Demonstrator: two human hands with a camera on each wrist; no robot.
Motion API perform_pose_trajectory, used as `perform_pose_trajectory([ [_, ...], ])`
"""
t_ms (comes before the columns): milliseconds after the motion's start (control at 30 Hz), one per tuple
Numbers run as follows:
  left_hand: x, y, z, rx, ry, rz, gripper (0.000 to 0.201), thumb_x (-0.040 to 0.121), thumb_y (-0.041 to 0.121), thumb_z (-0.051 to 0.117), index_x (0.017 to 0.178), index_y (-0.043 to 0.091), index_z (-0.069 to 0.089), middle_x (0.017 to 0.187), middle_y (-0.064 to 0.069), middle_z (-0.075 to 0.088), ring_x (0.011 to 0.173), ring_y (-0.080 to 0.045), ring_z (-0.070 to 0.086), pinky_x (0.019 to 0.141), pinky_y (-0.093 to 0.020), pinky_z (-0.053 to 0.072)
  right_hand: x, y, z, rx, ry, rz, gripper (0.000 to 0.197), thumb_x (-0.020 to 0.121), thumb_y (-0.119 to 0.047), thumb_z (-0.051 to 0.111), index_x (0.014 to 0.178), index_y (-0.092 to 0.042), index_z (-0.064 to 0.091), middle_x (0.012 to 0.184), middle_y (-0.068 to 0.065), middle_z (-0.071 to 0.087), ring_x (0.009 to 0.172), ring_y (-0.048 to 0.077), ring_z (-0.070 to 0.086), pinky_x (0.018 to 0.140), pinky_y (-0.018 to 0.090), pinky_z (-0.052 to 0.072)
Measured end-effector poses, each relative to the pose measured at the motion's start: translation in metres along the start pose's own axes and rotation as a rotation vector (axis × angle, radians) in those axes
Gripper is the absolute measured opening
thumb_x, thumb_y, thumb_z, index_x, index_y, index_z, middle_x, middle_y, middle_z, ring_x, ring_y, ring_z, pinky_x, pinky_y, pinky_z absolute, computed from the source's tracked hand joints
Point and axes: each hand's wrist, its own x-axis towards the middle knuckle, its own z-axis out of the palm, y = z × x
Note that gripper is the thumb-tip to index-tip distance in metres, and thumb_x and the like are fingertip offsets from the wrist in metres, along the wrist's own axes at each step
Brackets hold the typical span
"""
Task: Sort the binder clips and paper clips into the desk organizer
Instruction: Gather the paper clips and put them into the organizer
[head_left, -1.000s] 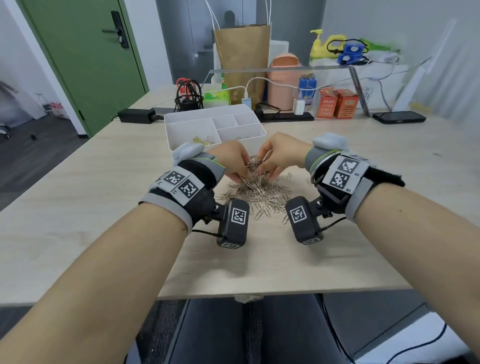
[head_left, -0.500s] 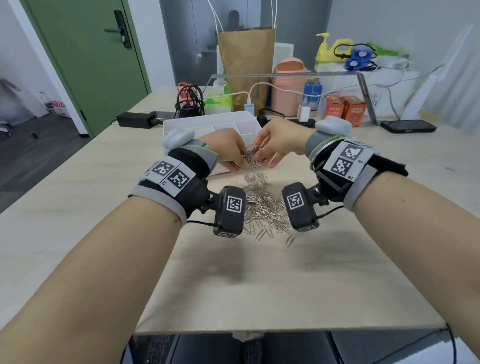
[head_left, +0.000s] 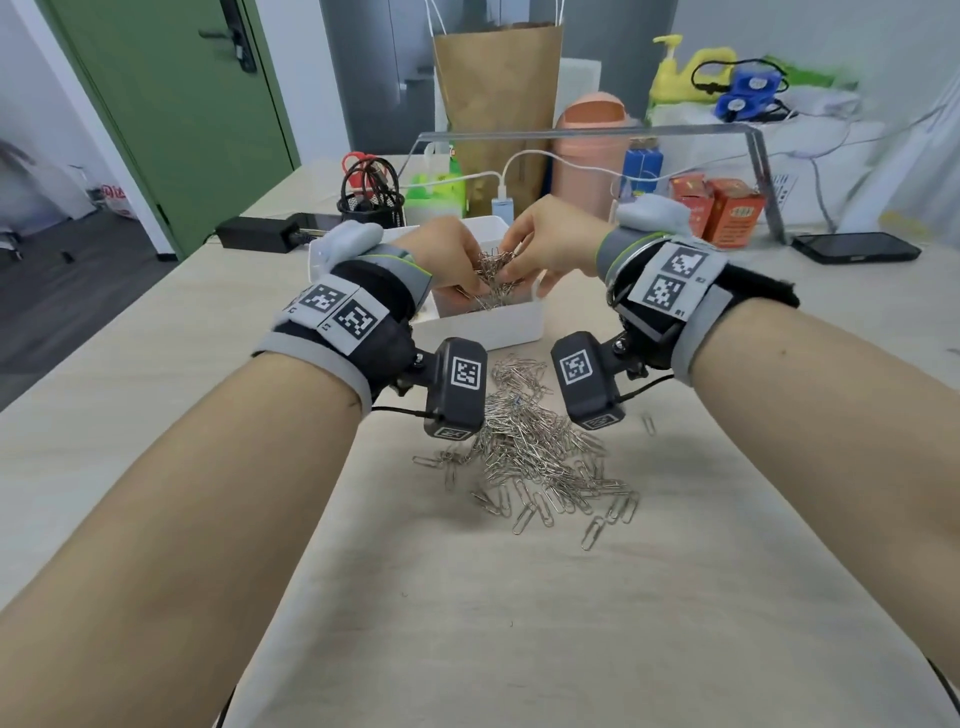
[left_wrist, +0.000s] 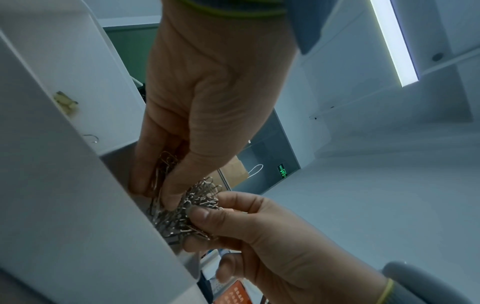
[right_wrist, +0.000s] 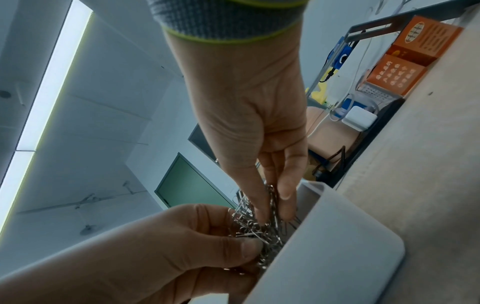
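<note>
Both my hands hold one tangled bunch of silver paper clips (head_left: 493, 275) above the near right compartment of the white desk organizer (head_left: 483, 325). My left hand (head_left: 470, 288) pinches the bunch from the left, my right hand (head_left: 519, 270) from the right. In the left wrist view, the left hand (left_wrist: 166, 191) grips clips (left_wrist: 197, 197) just inside the organizer wall (left_wrist: 64, 195). The right wrist view has the right hand (right_wrist: 272, 205) pinching the bunch (right_wrist: 252, 224) over the wall (right_wrist: 324, 246). A loose pile of paper clips (head_left: 535, 457) lies on the table behind my wrists.
A small yellowish item (left_wrist: 66, 103) lies in another organizer compartment. Behind the organizer stand a black mesh pen holder (head_left: 371, 200), a brown paper bag (head_left: 498, 104), a pink container (head_left: 592, 156) and orange boxes (head_left: 727, 208). A phone (head_left: 857, 252) lies at the right.
Both hands lifted a bunch of clips off the pile and carried it forward, from above the table to over the organizer's near compartment.
</note>
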Motion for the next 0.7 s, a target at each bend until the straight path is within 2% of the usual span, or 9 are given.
perform_pose_trajectory([
  [33,0.001,-0.001,0.002,0.025,0.006,0.001,0.024,0.081,0.020,0.073,0.098,0.004,0.070,0.083,-0.006,0.063,0.076,-0.018,0.055,0.065,-0.023,0.046,0.003,0.002,0.003,-0.022,-0.008,0.007,0.016,0.076,-0.006,0.076,0.088,-0.008,0.066,0.089,0.017,0.068,0.062,0.018,0.063,0.046,0.021,0.055],
  [67,0.000,-0.002,0.003,0.043,0.005,0.004,0.023,0.081,0.019,0.073,0.100,0.007,0.071,0.084,-0.004,0.063,0.077,-0.017,0.054,0.063,-0.021,0.043,0.004,0.004,0.006,-0.035,-0.021,0.018,0.019,0.077,-0.007,0.075,0.094,-0.005,0.067,0.091,0.017,0.069,0.060,0.016,0.063,0.046,0.020,0.054],
  [233,0.000,-0.002,0.007,0.081,-0.004,0.024,0.025,0.082,0.012,0.069,0.107,0.015,0.073,0.104,-0.005,0.071,0.085,-0.016,0.055,0.079,-0.023,0.042,0.005,0.009,0.011,-0.107,-0.066,0.010,0.021,0.081,-0.013,0.072,0.102,-0.009,0.071,0.090,0.013,0.071,0.062,0.009,0.063,0.044,0.018,0.051],
  [300,-0.002,-0.001,0.008,0.082,-0.009,0.034,0.025,0.083,0.010,0.068,0.107,0.015,0.073,0.108,-0.006,0.071,0.088,-0.018,0.059,0.081,-0.024,0.043,0.002,0.010,0.010,-0.126,-0.055,0.005,0.022,0.083,-0.013,0.070,0.105,-0.010,0.071,0.086,0.009,0.069,0.062,0.008,0.061,0.045,0.019,0.052],
  [400,-0.004,0.001,0.010,0.057,-0.016,0.030,0.023,0.084,0.009,0.067,0.106,0.016,0.073,0.109,-0.008,0.072,0.095,-0.024,0.065,0.080,-0.025,0.046,-0.003,0.010,0.008,-0.140,-0.041,-0.005,0.021,0.085,-0.009,0.066,0.105,-0.011,0.071,0.090,0.012,0.068,0.067,0.013,0.061,0.053,0.024,0.056],
  [467,-0.007,0.001,0.009,0.068,-0.009,0.030,0.025,0.086,0.008,0.064,0.108,0.016,0.071,0.110,-0.007,0.071,0.092,-0.022,0.062,0.081,-0.026,0.045,-0.007,0.009,0.009,-0.155,-0.027,-0.018,0.020,0.085,-0.011,0.064,0.104,-0.012,0.072,0.084,0.011,0.067,0.068,0.015,0.059,0.056,0.026,0.056],
  [533,-0.010,0.000,0.009,0.062,0.012,0.029,0.026,0.086,0.007,0.062,0.110,0.015,0.071,0.107,-0.007,0.070,0.086,-0.019,0.059,0.078,-0.025,0.044,-0.012,0.009,0.009,-0.150,0.008,-0.047,0.018,0.085,-0.014,0.064,0.100,-0.011,0.072,0.077,0.008,0.064,0.065,0.014,0.056,0.052,0.024,0.052],
  [633,-0.020,0.001,0.010,0.010,0.074,0.054,0.022,0.088,0.014,0.060,0.107,0.015,0.071,0.096,-0.004,0.066,0.082,-0.018,0.057,0.076,-0.025,0.045,-0.026,0.008,0.010,-0.083,0.098,-0.102,0.014,0.084,-0.018,0.065,0.094,-0.011,0.072,0.080,0.010,0.065,0.069,0.016,0.056,0.050,0.021,0.046],
  [700,-0.027,0.004,0.015,-0.038,0.100,0.104,0.019,0.089,0.017,0.059,0.104,0.013,0.071,0.090,-0.002,0.062,0.081,-0.017,0.055,0.072,-0.026,0.045,-0.037,0.010,0.012,-0.059,0.148,-0.129,0.015,0.084,-0.021,0.065,0.092,-0.009,0.072,0.079,0.009,0.065,0.069,0.015,0.057,0.052,0.023,0.046],
])
